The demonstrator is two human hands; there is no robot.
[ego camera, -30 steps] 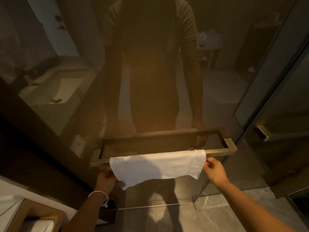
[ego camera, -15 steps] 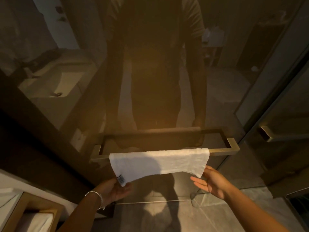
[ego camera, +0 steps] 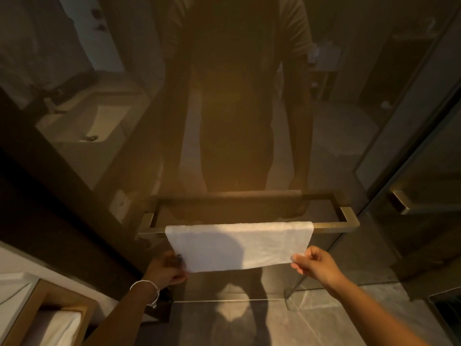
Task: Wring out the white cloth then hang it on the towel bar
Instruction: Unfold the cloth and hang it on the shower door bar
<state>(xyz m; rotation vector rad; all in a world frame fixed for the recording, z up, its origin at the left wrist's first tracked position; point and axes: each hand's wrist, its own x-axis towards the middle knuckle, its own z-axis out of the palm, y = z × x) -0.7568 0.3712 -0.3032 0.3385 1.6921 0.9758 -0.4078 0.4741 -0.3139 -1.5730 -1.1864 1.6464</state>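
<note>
The left hand pinches the lower left corner of the white cloth, its fingers curled around the hem and partly in shadow, so the exact grip is hard to read; a thin silver bracelet circles that wrist. The right hand grips the lower right corner, thumb and fingertips closed on the edge of the fabric. Between the two hands the cloth hangs spread flat, its lower hem running nearly straight from one hand to the other, with a dark rounded shadow falling across its middle. Its upper fold lies over the front rail of the towel bar, a brass-toned square bar fixed to a glass panel; the cloth covers most of the rail's length, leaving a short bare stretch at the left end and a longer one at the right. The dark glass above shows a dim reflection of a standing person and of a pale basin to the left. Below lies a grey tiled floor, and at the lower left corner a wooden-framed shelf holds something white.
</note>
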